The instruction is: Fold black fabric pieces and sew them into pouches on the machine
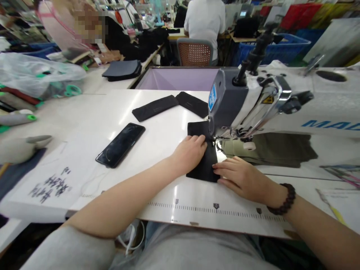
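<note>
A flat black fabric piece (206,170) lies on the white sewing table, its right edge by the needle and presser foot (215,141) of the sewing machine (229,99). My left hand (191,152) presses down on its left part, fingers close together and bent. Lower down, my right hand (239,176) holds the near right edge between fingers and thumb; its fingertips rest on the cloth. The underside of the fabric is hidden. Farther back lie two more black fabric pieces, one on the left (156,107) and one on the right (193,104), their ends meeting.
A black phone (120,145) lies left of my forearm. Olive cloth (277,150) sits beneath the machine arm. Thread cones (17,118) and a plastic bag (36,75) are at far left. Beyond are a chair (195,52), a blue basket (275,48) and other people.
</note>
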The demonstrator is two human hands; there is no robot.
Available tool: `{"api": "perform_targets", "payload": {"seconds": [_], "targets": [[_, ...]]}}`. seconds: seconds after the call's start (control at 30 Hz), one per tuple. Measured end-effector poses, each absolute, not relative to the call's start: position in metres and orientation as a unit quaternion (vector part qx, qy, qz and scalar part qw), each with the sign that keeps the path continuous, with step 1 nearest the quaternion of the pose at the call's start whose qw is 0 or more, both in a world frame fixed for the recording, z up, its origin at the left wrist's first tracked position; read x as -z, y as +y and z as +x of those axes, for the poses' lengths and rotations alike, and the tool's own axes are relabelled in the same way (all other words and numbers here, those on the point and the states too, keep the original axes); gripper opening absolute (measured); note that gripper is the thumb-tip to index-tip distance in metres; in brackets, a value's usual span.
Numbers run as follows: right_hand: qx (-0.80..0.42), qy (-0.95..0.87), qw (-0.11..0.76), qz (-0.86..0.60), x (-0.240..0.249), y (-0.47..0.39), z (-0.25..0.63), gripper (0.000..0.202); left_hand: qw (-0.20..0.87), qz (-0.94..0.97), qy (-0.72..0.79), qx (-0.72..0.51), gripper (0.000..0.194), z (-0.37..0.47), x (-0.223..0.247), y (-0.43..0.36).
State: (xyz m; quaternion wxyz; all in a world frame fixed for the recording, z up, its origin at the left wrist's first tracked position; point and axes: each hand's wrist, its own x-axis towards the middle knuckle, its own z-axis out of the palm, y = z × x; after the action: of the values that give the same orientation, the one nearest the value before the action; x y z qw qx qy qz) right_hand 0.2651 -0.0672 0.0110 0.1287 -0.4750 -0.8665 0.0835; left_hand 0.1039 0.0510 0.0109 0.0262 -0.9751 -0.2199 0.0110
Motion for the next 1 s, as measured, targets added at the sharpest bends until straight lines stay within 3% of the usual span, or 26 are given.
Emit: {"api": "perform_targets", "payload": {"seconds": [0.07,0.17,0.27,1.0], "targets": [[-0.079,-0.879,0.138,-0.450,-0.007,-0.060,0.274,0.025,0.007,-0.983,-0.182,-0.018,0.030,0.108,-0.011,0.044],[-0.058,-0.877,0.166,-0.448,0.003,-0.055,0.284,0.026,0.002,-0.982,-0.189,0.001,0.050,0.107,-0.007,0.042],[-0.032,-0.856,0.175,-0.486,0.010,-0.054,0.289,0.028,-0.008,-0.981,-0.195,0.014,0.057,0.107,-0.002,0.049],[-0.021,-0.826,0.142,-0.545,0.012,-0.053,0.281,0.033,-0.063,-0.982,-0.175,0.036,0.051,0.110,0.002,0.070]]}}
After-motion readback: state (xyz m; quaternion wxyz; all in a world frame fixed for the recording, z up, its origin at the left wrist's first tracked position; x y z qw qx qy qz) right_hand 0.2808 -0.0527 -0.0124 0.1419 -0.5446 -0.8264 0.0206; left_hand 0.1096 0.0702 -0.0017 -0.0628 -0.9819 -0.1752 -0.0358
